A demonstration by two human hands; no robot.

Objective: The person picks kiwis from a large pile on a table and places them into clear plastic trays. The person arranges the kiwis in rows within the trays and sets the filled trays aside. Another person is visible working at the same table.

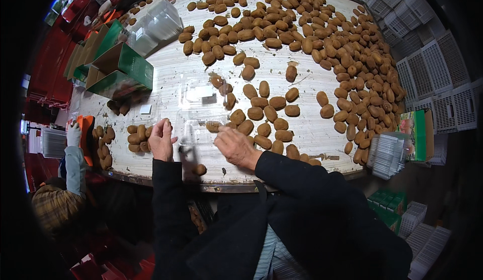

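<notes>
My left hand (162,141) is raised beside a group of kiwifruit (139,138) packed in a clear plastic clamshell whose lid, bearing a white label (145,109), lies folded back. Its thumb stands apart from the fingers, with nothing between them. A second clear clamshell (196,96) lies opened between my hands, a white label on its upper half. One kiwifruit (213,126) rests at the right part of its lower half. My right hand (237,148) reaches to that side with bent fingers; its fingertips hide whatever they may touch.
Loose kiwifruit (269,112) spread over the white table (234,176). Green cartons (126,70) and stacked clamshells (160,23) stand at the upper left. More clamshells (386,155) sit at the right edge, near white crates (437,76). A co-worker's gloved hand (74,134) is at the left.
</notes>
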